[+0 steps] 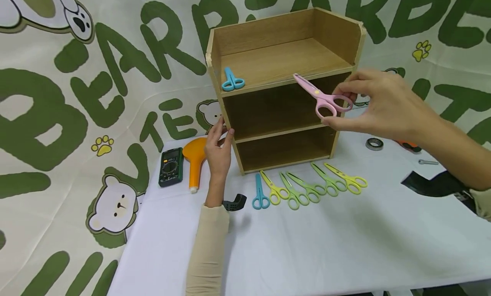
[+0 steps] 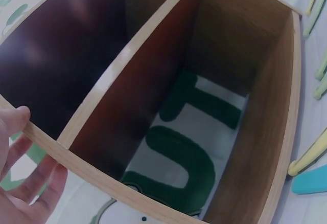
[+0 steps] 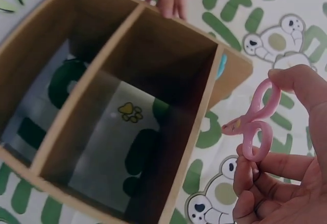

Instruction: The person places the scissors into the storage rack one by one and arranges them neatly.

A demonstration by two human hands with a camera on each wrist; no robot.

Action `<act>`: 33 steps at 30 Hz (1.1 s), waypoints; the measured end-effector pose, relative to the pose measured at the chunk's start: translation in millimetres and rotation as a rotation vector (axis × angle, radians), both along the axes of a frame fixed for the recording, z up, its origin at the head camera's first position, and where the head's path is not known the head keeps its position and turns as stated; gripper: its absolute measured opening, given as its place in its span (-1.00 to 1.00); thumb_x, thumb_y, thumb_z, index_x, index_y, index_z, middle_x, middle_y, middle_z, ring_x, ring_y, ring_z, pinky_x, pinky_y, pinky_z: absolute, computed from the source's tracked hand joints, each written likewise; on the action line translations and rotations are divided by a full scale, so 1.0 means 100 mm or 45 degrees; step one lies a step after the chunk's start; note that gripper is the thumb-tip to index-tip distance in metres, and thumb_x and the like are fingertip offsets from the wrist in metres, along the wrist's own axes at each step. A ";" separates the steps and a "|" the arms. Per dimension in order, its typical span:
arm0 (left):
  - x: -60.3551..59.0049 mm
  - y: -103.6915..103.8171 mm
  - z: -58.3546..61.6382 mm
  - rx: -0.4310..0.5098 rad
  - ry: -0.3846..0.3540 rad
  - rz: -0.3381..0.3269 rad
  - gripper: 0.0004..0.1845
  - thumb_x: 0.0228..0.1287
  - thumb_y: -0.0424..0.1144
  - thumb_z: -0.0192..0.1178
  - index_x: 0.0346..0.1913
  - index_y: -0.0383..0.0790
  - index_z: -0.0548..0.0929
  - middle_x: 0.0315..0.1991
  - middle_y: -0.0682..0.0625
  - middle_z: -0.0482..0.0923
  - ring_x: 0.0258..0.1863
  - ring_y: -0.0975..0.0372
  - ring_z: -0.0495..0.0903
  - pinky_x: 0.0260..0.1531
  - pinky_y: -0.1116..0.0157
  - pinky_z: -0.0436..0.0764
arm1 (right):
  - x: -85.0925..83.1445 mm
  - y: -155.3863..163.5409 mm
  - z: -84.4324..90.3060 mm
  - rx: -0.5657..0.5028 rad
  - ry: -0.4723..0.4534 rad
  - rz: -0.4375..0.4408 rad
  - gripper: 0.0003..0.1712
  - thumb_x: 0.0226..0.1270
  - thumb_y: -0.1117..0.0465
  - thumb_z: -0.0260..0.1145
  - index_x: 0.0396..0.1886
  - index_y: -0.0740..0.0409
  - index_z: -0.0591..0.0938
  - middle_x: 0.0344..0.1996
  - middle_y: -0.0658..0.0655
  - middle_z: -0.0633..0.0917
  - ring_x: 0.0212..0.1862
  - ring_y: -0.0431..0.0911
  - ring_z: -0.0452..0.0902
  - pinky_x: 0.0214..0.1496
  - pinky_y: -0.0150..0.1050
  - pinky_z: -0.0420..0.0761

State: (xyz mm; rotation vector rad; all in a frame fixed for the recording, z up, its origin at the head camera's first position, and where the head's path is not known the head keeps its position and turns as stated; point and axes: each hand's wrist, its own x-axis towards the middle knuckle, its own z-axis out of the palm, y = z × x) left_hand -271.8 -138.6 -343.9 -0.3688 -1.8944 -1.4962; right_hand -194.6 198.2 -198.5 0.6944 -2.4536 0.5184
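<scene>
Pink scissors (image 1: 321, 96) are pinched by their handle loops between the thumb and fingers of my right hand (image 1: 377, 102). They are raised in front of the wooden shelf (image 1: 284, 134), blades pointing up and left. My left hand (image 1: 219, 149) holds the shelf's left side edge, thumb at the front edge and fingers on the outer side, as the left wrist view shows. Blue scissors (image 1: 232, 79) lie on the shelf's top tier at its left end. Along the shelf's foot lie another pair of blue scissors (image 1: 259, 193), yellow scissors (image 1: 274, 189) and several green ones (image 1: 294, 192).
Left of the shelf lie a multimeter (image 1: 170, 167) and an orange paddle-shaped tool (image 1: 195, 159). On the right are a roll of black tape (image 1: 374, 144), a small wrench (image 1: 427, 162) and an orange-and-black item (image 1: 409, 147). A printed cloth (image 1: 126, 74) hangs behind.
</scene>
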 end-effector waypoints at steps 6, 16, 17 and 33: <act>-0.02 -0.01 -0.01 -0.011 0.020 0.007 -0.51 0.41 -0.43 0.20 0.37 -0.34 0.47 0.21 -0.27 0.50 0.07 -0.03 0.58 0.05 0.21 0.64 | -0.32 -0.33 0.20 0.007 -0.072 -0.017 -0.38 0.03 -0.15 0.56 -0.08 0.24 0.75 -0.19 0.14 0.58 -0.24 -0.05 0.38 -0.36 -0.22 0.34; -0.27 -0.09 -0.25 -0.016 0.029 0.021 -0.48 0.41 -0.33 0.23 0.41 -0.17 0.48 0.19 -0.17 0.53 0.07 0.05 0.59 0.02 0.25 0.64 | -0.87 -0.85 0.32 -0.006 -0.139 0.012 -0.31 0.09 -0.24 0.47 -0.08 0.30 0.75 -0.21 0.20 0.57 -0.16 0.01 0.37 -0.28 -0.17 0.32; -0.28 -0.10 -0.26 -0.014 0.027 0.022 -0.48 0.41 -0.31 0.24 0.41 -0.14 0.48 0.19 -0.14 0.54 0.07 0.07 0.59 0.02 0.26 0.64 | -0.91 -0.90 0.33 -0.005 -0.141 0.016 -0.30 0.09 -0.25 0.45 -0.08 0.30 0.75 -0.21 0.20 0.57 -0.16 0.02 0.37 -0.28 -0.18 0.31; -0.31 -0.12 -0.28 -0.032 0.085 -0.004 -0.47 0.42 -0.24 0.25 0.42 -0.01 0.48 0.16 0.03 0.55 0.06 0.22 0.60 0.03 0.23 0.65 | -1.39 -1.21 0.31 -0.033 -0.252 -0.002 -0.36 0.10 -0.32 0.38 -0.37 0.23 0.75 -0.49 0.11 0.61 -0.39 -0.08 0.36 -0.45 -0.24 0.29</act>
